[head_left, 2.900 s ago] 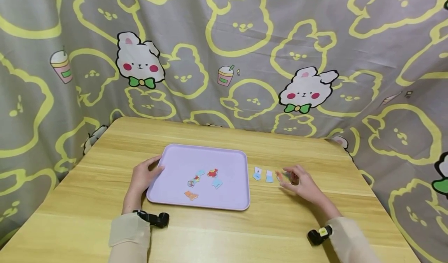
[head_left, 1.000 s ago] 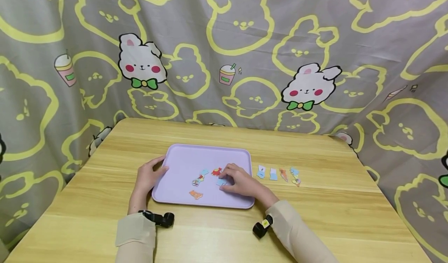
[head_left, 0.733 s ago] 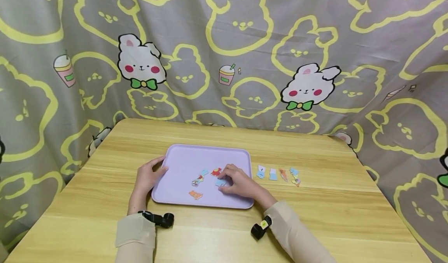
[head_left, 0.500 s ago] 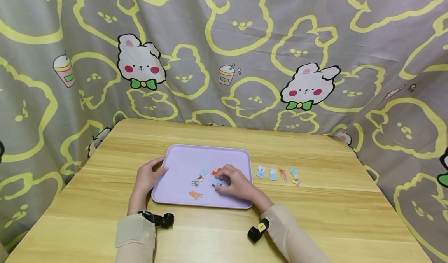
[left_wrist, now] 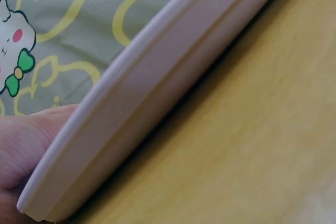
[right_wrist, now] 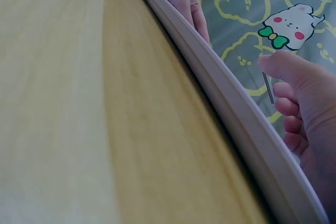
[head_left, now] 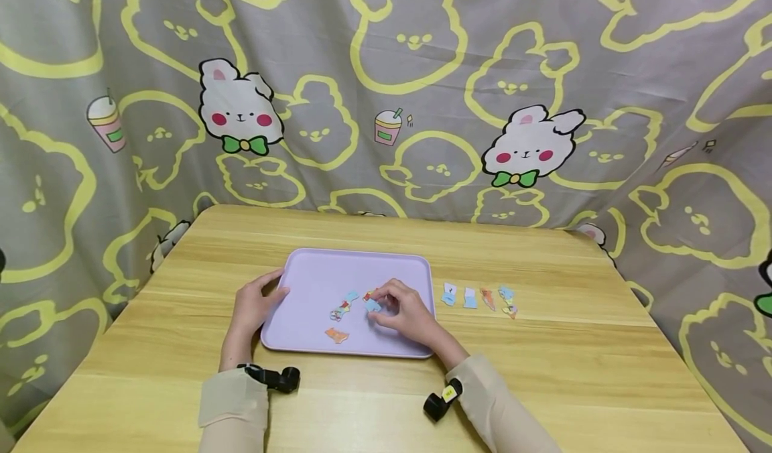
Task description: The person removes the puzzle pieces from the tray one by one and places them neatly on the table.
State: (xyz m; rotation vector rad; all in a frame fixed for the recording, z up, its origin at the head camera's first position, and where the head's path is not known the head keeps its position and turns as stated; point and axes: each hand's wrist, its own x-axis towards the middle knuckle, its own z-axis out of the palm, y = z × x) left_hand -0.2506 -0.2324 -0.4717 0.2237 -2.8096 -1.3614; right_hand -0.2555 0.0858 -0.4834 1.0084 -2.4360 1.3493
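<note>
A lilac tray (head_left: 386,347) lies on the table, and my left hand (head_left: 252,305) holds its left edge, thumb over the rim. My right hand (head_left: 401,312) is over the tray's right half. Its thumb and fingers pinch a light-blue puzzle piece (head_left: 373,305); the right wrist view shows a thin piece (right_wrist: 268,86) edge-on between them. Right beside it is a red puzzle piece (head_left: 369,295), partly hidden by the fingers. To their left lies a strip of joined colourful pieces (head_left: 344,307). Lower on the tray sits an orange puzzle piece (head_left: 336,336).
Right of the tray, several puzzle pieces stand in a row on the wooden table (head_left: 543,359), among them a white-and-blue piece (head_left: 470,298) and an orange piece (head_left: 487,299). A patterned curtain (head_left: 338,104) hangs behind the table and along its sides.
My right hand has left the row on the right and come over the tray. It has shifted the light-blue piece left and away from me, close to the red piece. My left hand stays put.
</note>
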